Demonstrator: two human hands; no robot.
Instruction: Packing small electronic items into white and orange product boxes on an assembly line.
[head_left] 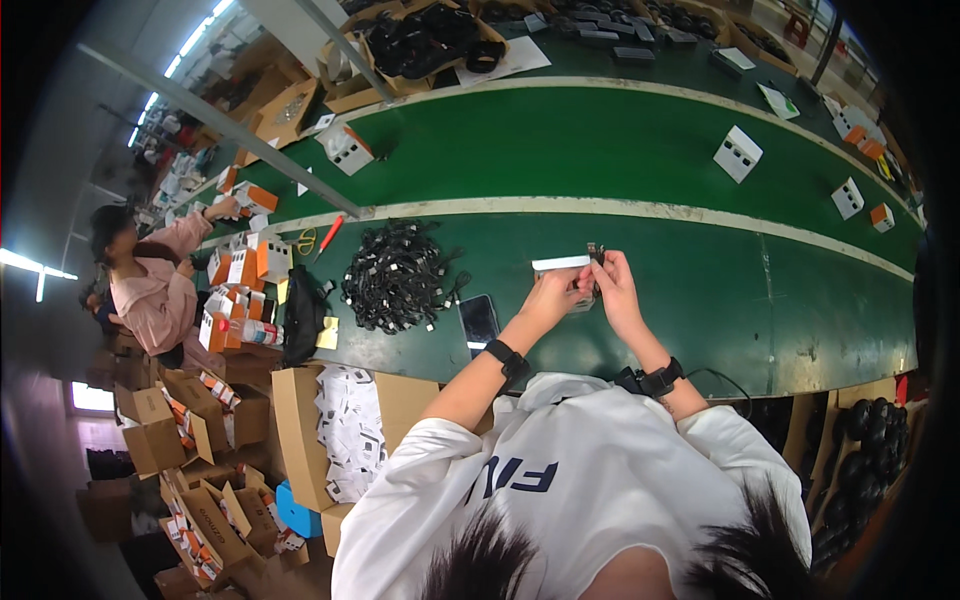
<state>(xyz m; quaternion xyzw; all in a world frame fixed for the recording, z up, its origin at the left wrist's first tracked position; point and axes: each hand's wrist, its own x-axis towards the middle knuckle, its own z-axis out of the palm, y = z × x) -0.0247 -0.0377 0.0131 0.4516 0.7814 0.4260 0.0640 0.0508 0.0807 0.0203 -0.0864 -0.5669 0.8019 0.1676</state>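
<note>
In front of my chest, both hands are close together over the green table (690, 290). My left hand (553, 294) is closed around what looks like a small white box (561, 263); its flat white edge shows above the fingers, and my hands hide most of it. At its right side, my right hand (618, 287) pinches a short black cable (596, 250) with a metal plug at its upper end. A tangled heap of black cables (395, 275) lies left of my hands. Between heap and hands rests a dark phone (479, 322).
Beyond a pale ledge, a green conveyor belt (560, 140) carries white boxes, one (738, 153) at right. A red-handled tool (331, 234), black bag (303, 315) and orange-white boxes (272, 258) stand left. An open carton of leaflets (350, 430) is below. A co-worker (155, 290) sits far left.
</note>
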